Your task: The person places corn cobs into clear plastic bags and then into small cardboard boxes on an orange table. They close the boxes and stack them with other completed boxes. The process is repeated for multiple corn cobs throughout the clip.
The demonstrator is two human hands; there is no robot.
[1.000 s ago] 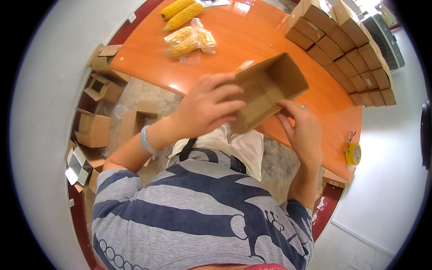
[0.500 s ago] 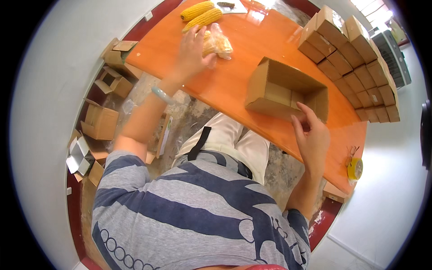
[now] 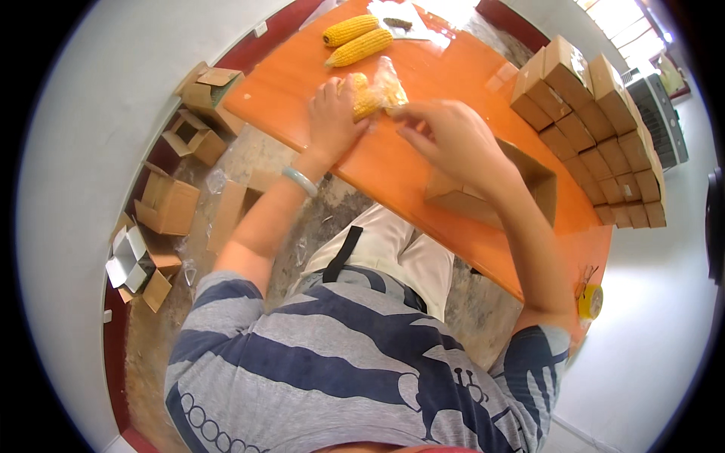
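Note:
My left hand [image 3: 332, 113] curls around one end of a yellow corn piece [image 3: 365, 100] near the table's front edge. Clear plastic wrap [image 3: 389, 81] bunches up against the corn's right side; how much of the corn it covers I cannot tell. My right hand [image 3: 442, 134], a little blurred, reaches in from the right. Its fingertips come up to the wrap's lower edge, thumb and fingers slightly apart. Two whole corn cobs, an upper cob [image 3: 350, 30] and a lower cob [image 3: 359, 47], lie farther back. An open cardboard box [image 3: 540, 181] stands partly behind my right forearm.
Small cardboard boxes [image 3: 578, 128] are stacked at the table's right side. A yellow tape roll [image 3: 591, 302] sits at the near right edge of the orange table [image 3: 453, 64]. A small dark object [image 3: 398, 23] rests on white paper at the back. Opened cartons [image 3: 168, 200] line the left wall.
My right hand has left the open box and moved up and left to the plastic-wrapped corn. My left hand has closed on the corn's end. The whole view has shifted slightly.

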